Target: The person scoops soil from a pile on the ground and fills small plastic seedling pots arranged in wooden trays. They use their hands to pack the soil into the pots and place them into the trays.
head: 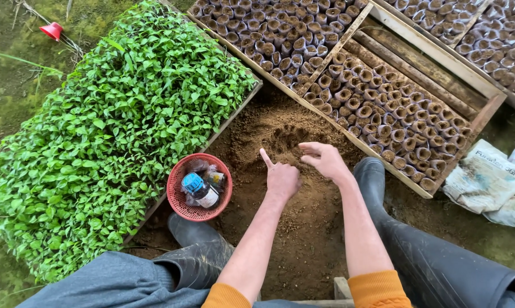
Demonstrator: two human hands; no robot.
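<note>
From the head view, the person crouches over a mound of loose soil (pixel 280 134) on the ground between a bed of green seedlings (pixel 109 131) and a wooden frame (pixel 348 137) packed with small soil-filled pots (pixel 394 114). The left hand (pixel 281 178) rests on the soil with its forefinger pointing up and the other fingers curled under, holding nothing. The right hand (pixel 324 159) hovers just beside it, half spread, fingers bent toward the heap, also empty as far as the angle shows. The step in hand looks like gathering or loosening soil. The next move would call for scooping a handful cleanly. A red basket (pixel 199 187) holding a blue-capped bottle (pixel 200 191) sits near the left hand.
</note>
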